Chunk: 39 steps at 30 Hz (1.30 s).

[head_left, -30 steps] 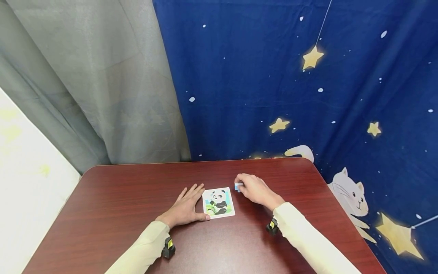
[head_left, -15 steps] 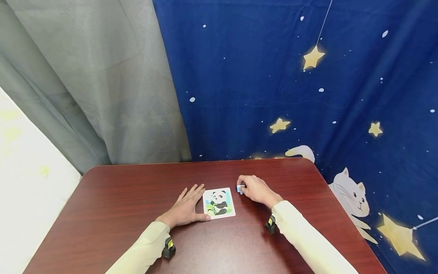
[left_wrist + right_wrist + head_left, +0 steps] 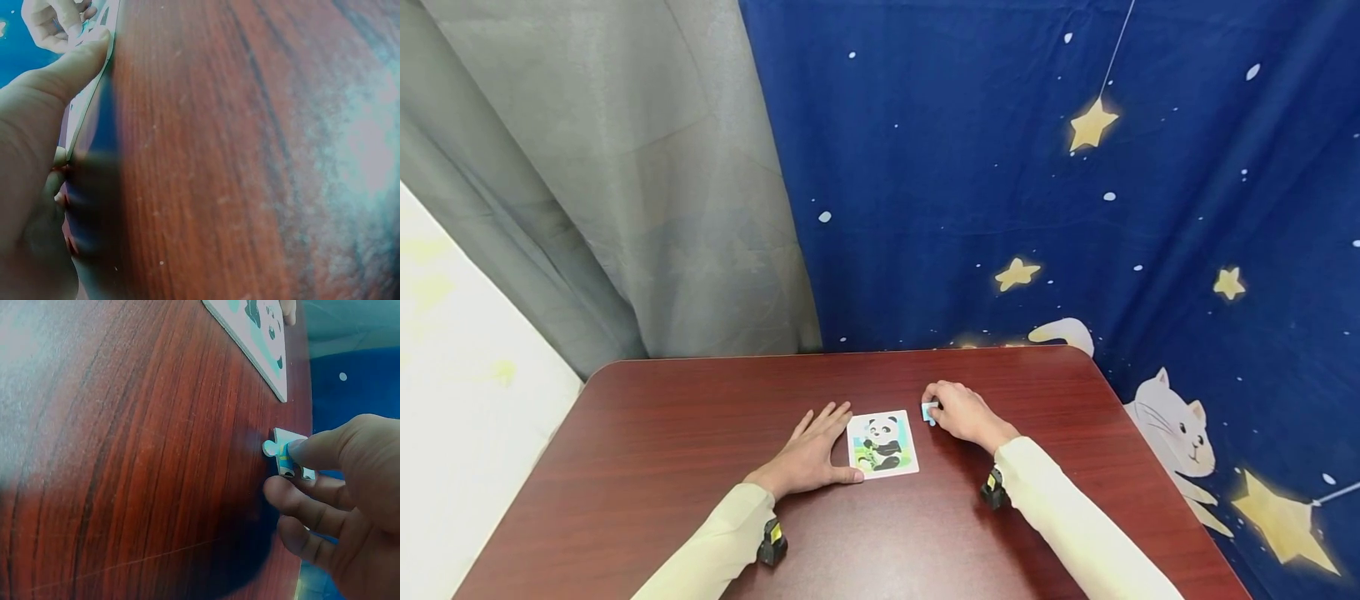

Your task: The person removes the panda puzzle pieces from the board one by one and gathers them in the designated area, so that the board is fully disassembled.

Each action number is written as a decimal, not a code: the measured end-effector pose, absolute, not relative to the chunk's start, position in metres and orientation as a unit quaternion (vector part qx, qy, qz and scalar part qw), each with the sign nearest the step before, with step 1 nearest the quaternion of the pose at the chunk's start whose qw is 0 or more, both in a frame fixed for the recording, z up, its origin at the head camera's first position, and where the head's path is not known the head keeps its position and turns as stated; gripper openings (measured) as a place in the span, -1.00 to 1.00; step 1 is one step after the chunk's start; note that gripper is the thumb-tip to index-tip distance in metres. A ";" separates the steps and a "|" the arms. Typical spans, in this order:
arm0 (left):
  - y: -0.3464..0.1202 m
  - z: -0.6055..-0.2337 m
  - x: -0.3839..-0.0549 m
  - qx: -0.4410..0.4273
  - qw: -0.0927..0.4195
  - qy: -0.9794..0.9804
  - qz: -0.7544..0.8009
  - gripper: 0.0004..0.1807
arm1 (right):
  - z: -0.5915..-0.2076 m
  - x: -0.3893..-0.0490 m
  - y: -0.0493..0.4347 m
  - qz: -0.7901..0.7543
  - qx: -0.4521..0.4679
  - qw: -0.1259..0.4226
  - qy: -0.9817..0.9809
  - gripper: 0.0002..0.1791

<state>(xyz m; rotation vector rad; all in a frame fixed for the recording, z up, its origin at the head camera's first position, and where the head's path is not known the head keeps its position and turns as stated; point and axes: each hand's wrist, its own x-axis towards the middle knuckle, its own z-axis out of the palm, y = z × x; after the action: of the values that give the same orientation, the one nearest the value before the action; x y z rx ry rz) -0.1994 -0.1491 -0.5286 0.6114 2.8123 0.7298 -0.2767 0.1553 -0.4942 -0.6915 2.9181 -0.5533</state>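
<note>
Ahead of you the blue curtain point(image 3: 940, 167) fills most of the background, printed with a pale cat point(image 3: 1172, 437) and yellow stars point(image 3: 1093, 125), and the grey curtain point(image 3: 625, 183) hangs to its left. Below them you have the reddish-brown table point(image 3: 880, 542), its wood grain plain in both wrist views. Your cream sleeves point(image 3: 1075, 517) reach in from the near side, one toward each flank of the work. Your left hand point(image 3: 808, 454) lies on the left of the panda board point(image 3: 883, 446) — fingers extended and slightly spread, thumb well apart from them and touching the board's near-left corner. Your right hand point(image 3: 964, 412) is on the other side, thumb and forefinger clamped on the puzzle piece point(image 3: 283, 454), the remaining fingers bent beneath. The board lies flat on the table between your hands. A black wrist camera point(image 3: 772, 542) sits at your left cuff, with another at the right. Smallest is that piece — white and light blue with a yellow streak, a rounded knob jutting from one side — held right of the board and apart from it; whether it touches the table, you can't tell.
</note>
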 end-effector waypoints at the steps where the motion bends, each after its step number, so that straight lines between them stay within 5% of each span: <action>1: -0.149 -0.529 -0.199 0.204 0.087 0.944 0.243 0.24 | -0.495 -0.277 0.155 -0.179 -0.230 0.042 0.956 -0.92; 39: -0.149 -0.528 -0.199 0.205 0.084 0.942 0.253 0.24 | -0.500 -0.271 0.151 -0.152 -0.223 0.031 0.962 -0.86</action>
<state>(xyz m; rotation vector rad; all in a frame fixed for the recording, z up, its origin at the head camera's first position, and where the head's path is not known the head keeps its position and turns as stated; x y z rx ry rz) -0.1986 -0.1487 -0.5281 0.6118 2.8105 0.7547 -0.2712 0.1507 -0.5000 -0.6861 2.9649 -0.4684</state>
